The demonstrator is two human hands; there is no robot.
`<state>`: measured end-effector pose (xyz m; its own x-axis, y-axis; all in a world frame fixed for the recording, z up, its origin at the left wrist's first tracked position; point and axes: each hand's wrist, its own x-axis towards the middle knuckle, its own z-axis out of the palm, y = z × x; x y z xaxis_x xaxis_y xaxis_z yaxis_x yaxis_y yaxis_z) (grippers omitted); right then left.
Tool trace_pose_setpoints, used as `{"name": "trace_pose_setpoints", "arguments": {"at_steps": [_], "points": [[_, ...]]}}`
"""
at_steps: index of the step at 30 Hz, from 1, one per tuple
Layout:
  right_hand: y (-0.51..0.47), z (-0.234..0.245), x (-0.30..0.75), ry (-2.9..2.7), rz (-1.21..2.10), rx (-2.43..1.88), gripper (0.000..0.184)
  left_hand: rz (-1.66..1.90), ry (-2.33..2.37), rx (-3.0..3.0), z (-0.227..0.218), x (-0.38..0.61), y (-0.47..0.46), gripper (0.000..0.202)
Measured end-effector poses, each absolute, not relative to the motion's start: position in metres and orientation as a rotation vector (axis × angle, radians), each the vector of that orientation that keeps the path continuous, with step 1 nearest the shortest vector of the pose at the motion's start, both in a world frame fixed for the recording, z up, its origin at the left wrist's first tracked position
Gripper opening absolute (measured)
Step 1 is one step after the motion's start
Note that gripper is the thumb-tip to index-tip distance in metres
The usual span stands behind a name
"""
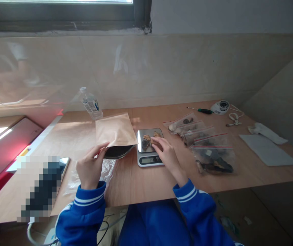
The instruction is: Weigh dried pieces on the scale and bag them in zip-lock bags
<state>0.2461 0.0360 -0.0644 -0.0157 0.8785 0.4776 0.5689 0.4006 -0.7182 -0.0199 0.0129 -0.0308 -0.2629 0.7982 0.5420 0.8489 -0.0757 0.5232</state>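
My left hand is closed on the near edge of a brown kraft paper bag, thumb and finger pinching its rim. The bag's dark mouth opens toward me. My right hand is over a small digital kitchen scale, its fingertips pinched at a dried brown piece. More dried brown pieces and a dark round piece lie on the metal plate. The scale's display is lit, but its digits are too small to read.
Zip bags of dried pieces lie in a row at right. Behind them are a screwdriver and a white camera. A plastic bottle stands at the wall. Clear plastic and a blurred-out phone lie left.
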Motion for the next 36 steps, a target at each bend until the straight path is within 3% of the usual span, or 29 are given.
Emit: {"name": "trace_pose_setpoints", "arguments": {"at_steps": [4,7,10,13,24,36], "points": [[0.011,-0.053,0.231,-1.714,0.273,-1.253,0.030,-1.260,-2.090,-1.862,-0.029,-0.019,0.011,0.024],[-0.029,-0.046,0.202,-1.718,0.461,-1.129,0.029,-1.274,-2.055,-1.889,-0.029,-0.018,0.009,0.024],[-0.048,-0.043,0.167,-1.907,0.697,-0.941,0.041,-1.270,-2.014,-1.915,-0.030,-0.016,0.007,0.023],[-0.037,-0.043,0.135,-2.045,0.695,-0.903,0.049,-1.247,-2.010,-1.902,-0.031,-0.012,0.006,0.022],[0.041,-0.049,0.077,-2.313,0.372,-1.361,0.032,-1.261,-1.963,-1.879,-0.039,-0.012,0.000,0.021],[0.047,-0.055,0.076,-2.173,0.411,-1.493,0.031,-1.261,-1.944,-1.901,-0.043,-0.010,0.000,0.022]]}}
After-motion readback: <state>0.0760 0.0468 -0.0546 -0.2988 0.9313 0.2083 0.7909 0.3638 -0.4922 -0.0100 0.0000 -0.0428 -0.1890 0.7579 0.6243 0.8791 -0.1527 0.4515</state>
